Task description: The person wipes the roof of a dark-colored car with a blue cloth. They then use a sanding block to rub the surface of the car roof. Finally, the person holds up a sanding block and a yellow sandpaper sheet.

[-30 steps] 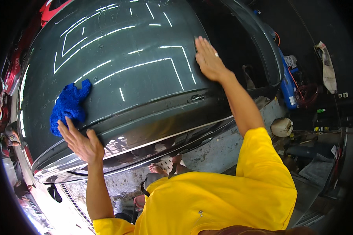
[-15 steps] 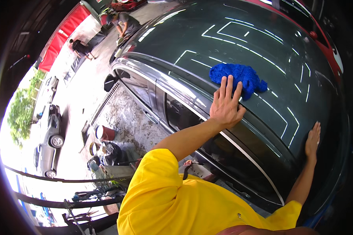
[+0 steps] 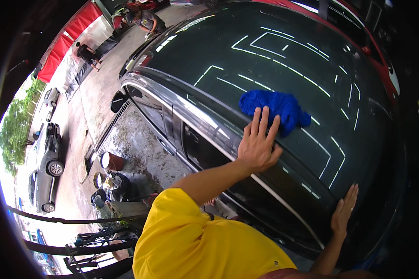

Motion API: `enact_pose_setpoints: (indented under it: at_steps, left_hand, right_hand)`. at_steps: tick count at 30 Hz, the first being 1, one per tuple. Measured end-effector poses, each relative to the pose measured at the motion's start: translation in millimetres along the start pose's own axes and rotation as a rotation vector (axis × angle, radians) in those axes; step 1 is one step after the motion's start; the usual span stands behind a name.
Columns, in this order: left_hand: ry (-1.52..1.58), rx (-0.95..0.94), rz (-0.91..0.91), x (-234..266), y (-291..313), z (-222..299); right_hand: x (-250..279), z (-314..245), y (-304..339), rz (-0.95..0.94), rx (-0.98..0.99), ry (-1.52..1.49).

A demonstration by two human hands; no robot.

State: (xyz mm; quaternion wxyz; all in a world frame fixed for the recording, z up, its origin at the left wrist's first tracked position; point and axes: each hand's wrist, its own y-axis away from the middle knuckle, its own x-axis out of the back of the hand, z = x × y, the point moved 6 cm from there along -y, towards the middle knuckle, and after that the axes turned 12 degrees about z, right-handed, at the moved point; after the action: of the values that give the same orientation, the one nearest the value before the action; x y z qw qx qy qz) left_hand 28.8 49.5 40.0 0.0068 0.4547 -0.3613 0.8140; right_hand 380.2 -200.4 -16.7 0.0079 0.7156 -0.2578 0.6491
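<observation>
A bunched, fluffy blue cloth (image 3: pixel 284 109) lies on the dark, glossy roof (image 3: pixel 209 51) of a car. My left hand (image 3: pixel 258 144) rests at the near roof edge, fingers apart and stretched out. Its fingertips overlap the cloth's near side, and I cannot tell how firmly they press on it. Further right, my right hand (image 3: pixel 344 211) lies flat on the dark car body near its end, fingers extended, with nothing in it. Below my left forearm run the side windows (image 3: pixel 202 146) and their bright trim.
A red car (image 3: pixel 372 51) stands beyond the roof. On the wet floor at left are a reddish bucket (image 3: pixel 112 161), a black bag (image 3: pixel 121 186) and a drain grate (image 3: pixel 111 128). Two people (image 3: pixel 87 55) bend over further off. A parked grey vehicle (image 3: pixel 46 162) is at far left.
The whole view has shifted slightly. My right hand has slid along the car body toward me. My left hand stays by the blue cloth, which shows little change in shape.
</observation>
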Motion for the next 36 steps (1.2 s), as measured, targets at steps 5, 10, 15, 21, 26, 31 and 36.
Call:
enact_pose_setpoints:
  at_steps: [5, 10, 15, 21, 26, 31, 36]
  left_hand:
    - [0.001, 0.029, -0.021, -1.5, -2.4, 7.6]
    - [0.143, -0.074, 0.182, -0.2, -9.3, 12.6]
    - [-0.068, -0.076, 0.173, -18.6, -9.4, 2.2]
    - [-0.068, -0.094, 0.156, -16.8, -5.7, 2.5]
    - [-0.095, -0.107, 0.157, -4.9, -0.3, -5.5]
    - [-0.040, -0.167, 0.147, -16.1, -12.0, 0.9]
    - [-0.036, -0.183, 0.162, -20.0, -14.1, -4.0]
  right_hand:
    - [-14.6, 44.5, -97.5, 0.033, 0.034, -0.061]
    - [-27.4, 112.6, -277.1, 0.181, 0.016, -0.067]
    - [-77.3, 94.9, -303.0, 0.049, -0.162, 0.035]
    - [-4.6, 5.5, -58.8, 0.018, -0.007, -0.066]
    - [0.7, 4.7, -65.3, -0.071, 0.039, -0.053]
    - [-55.0, 151.9, -267.8, 0.046, -0.108, -0.028]
    - [-73.6, 162.4, -314.1, 0.034, -0.182, -0.086]
